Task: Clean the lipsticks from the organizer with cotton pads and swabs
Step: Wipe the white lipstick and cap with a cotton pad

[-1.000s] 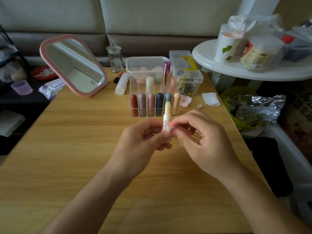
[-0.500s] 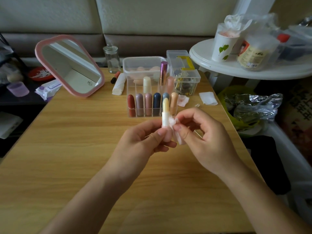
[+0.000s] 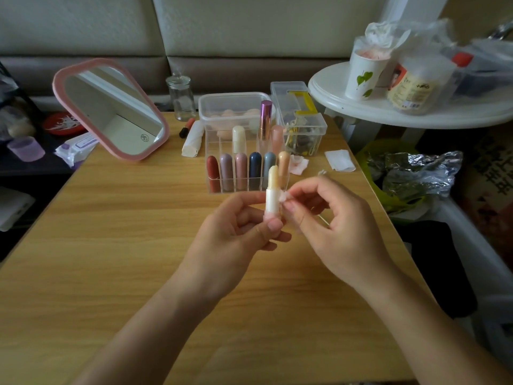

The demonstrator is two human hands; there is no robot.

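Note:
My left hand (image 3: 238, 232) grips the base of an uncapped pale-yellow lipstick (image 3: 272, 190), held upright above the wooden table (image 3: 111, 245). My right hand (image 3: 333, 226) pinches a small white cotton pad (image 3: 283, 196) against the right side of the white tube. Just behind stands the clear organizer (image 3: 236, 187) with several capped lipsticks in red, mauve, pink, navy, grey and peach. A used, stained cotton pad (image 3: 298, 164) lies right of the organizer, and a clean one (image 3: 339, 160) farther right.
A pink-framed mirror (image 3: 111, 112) leans at the back left, beside a glass jar (image 3: 181, 97). Two clear plastic boxes (image 3: 302, 120) sit behind the organizer. A white round side table (image 3: 388, 112) with a paper cup stands right; bags lie on the floor below it.
The lipstick has been raised a little and my right hand has moved the cotton pad from the tube's lower part up along its side.

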